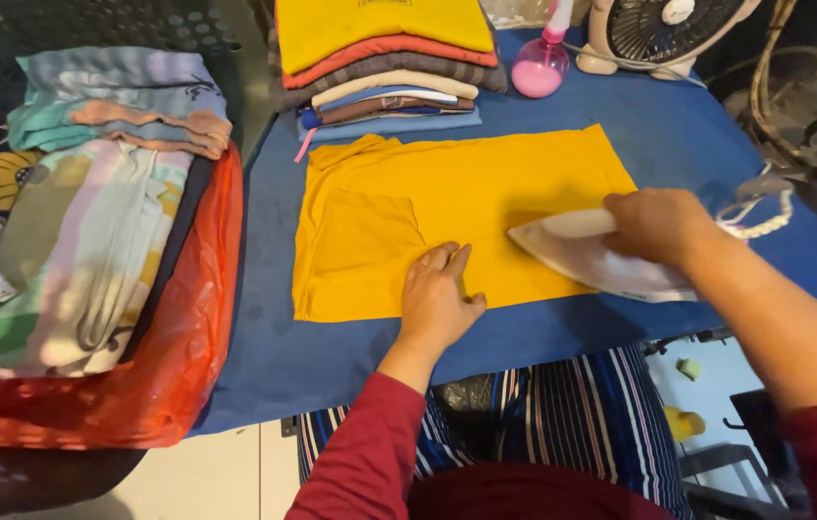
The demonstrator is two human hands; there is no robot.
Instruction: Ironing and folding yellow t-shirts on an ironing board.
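Observation:
A yellow garment lies folded flat on a blue-covered ironing surface. My left hand presses flat on its near edge, fingers together and pointing away from me. My right hand grips the handle of a white clothes iron, whose pointed tip rests on the garment's right part and aims left. The iron's braided white cord curls off to the right.
A stack of folded clothes sits at the back, with a pink spray bottle and a small white fan beside it. At left, a pile of folded fabrics rests on a red plastic bag.

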